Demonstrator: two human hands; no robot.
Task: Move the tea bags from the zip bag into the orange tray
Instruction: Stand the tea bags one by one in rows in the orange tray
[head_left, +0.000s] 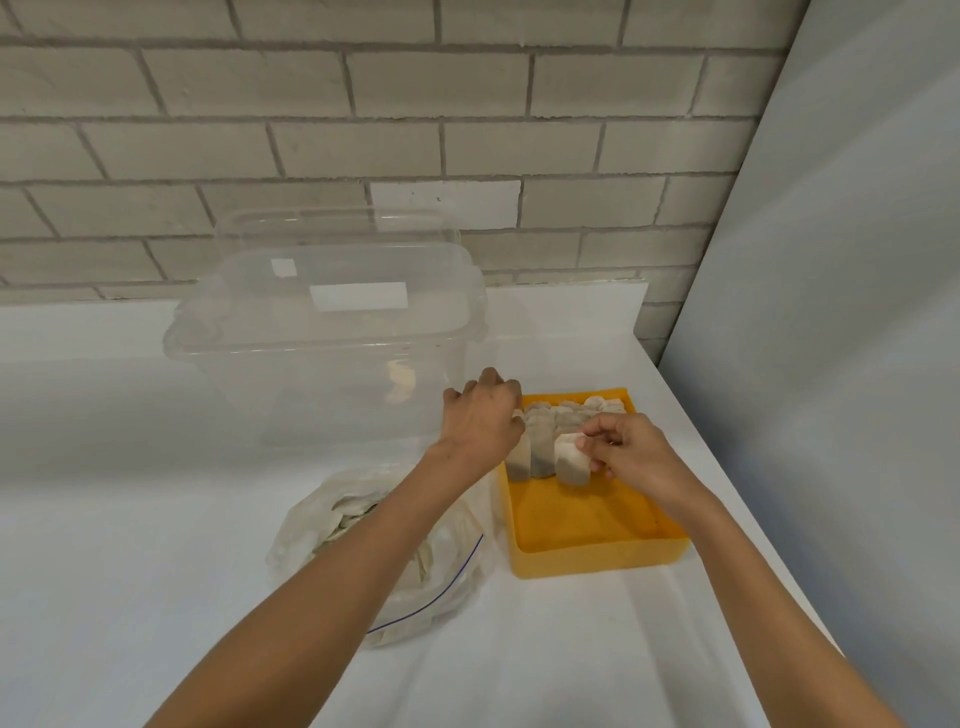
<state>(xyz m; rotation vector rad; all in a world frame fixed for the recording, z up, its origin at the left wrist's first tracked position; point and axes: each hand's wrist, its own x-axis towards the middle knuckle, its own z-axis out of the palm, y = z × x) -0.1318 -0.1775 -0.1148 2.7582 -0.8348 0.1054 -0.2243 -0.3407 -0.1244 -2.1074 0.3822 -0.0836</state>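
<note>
Tea bags (345, 512) lie in a loose heap inside the zip bag (447, 561), which sits on the white table (104, 519) nearest the person. The left forearm crosses over it. A thin blue line runs across the side of the zip bag that faces the orange tray (597, 558).

The orange tray stands just beside the zip bag, to its right. Its near half shows bare orange floor.

Farther in, the right hand (631, 454) pinches one tea bag (571, 460) between thumb and curled fingers and holds it upright, low over the middle of the orange tray. This tea bag is against the front of a packed row of tea bags (540, 452) that stand on edge. More of them fill the far part of the orange tray, up to its back wall.

The left hand (480, 415) is at the far left corner of the orange tray, back up, with its fingers bent down over the standing row. The fingertips are hidden, so I cannot tell whether it grips anything.

Behind the left hand stands a large clear plastic box (332, 364), with a clear lid (337, 228) behind it. Beyond them is a pale brick wall (415, 130), and a grey panel (831, 312) closes the right side.
</note>
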